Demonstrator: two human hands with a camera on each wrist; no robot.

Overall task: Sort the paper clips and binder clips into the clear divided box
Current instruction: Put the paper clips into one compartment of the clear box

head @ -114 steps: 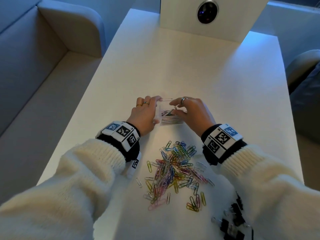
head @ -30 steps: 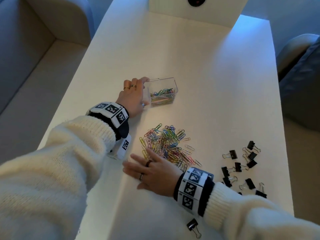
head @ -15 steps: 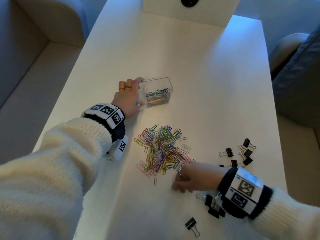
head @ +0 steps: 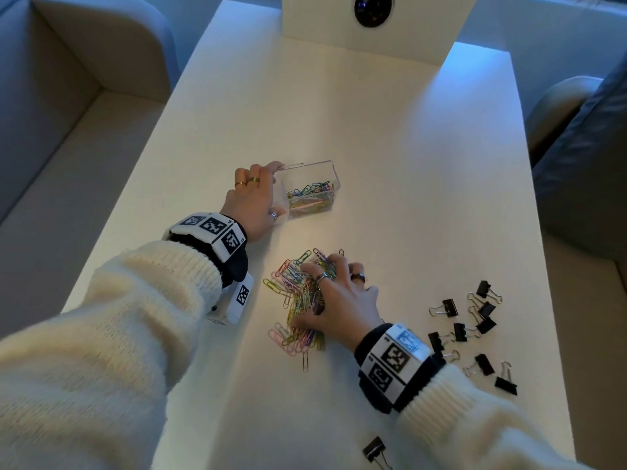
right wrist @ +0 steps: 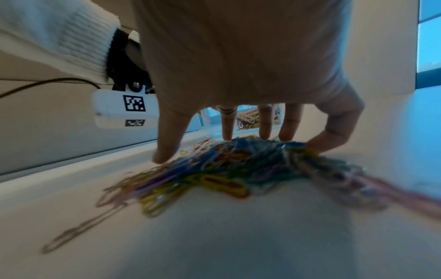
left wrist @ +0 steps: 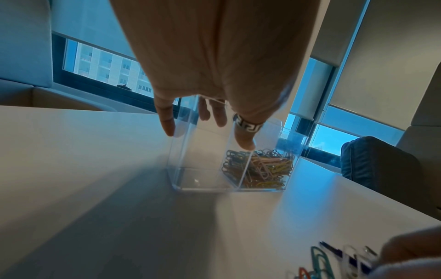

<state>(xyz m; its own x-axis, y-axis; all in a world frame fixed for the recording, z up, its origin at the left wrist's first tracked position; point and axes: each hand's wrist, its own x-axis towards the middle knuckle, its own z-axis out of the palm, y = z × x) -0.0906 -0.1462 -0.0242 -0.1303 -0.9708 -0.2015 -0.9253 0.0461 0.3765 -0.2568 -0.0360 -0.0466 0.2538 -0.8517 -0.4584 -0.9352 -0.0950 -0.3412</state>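
Observation:
A clear divided box [head: 310,188] stands mid-table; its right compartment holds coloured paper clips [left wrist: 262,169], while the left compartment [left wrist: 200,175] looks bare. My left hand [head: 256,195] grips the box's left end, with the ringed thumb [left wrist: 243,136] on the near wall and the fingers [left wrist: 167,122] over the far side. A loose pile of coloured paper clips [head: 295,300] lies nearer to me. My right hand [head: 325,293] arches over it, spread fingertips [right wrist: 226,132] touching the pile [right wrist: 226,166]. Several black binder clips [head: 475,334] lie scattered to the right.
One stray binder clip [head: 375,451] lies near the table's front edge. A white upright panel with a dark lens [head: 373,15] stands at the far end of the white table [head: 407,147]. A light sofa [head: 68,96] runs along the left, a dark chair [head: 583,164] on the right.
My right hand has swept from the near right edge of the pile up onto the paper clips, bunching them. The left hand has stayed on the box.

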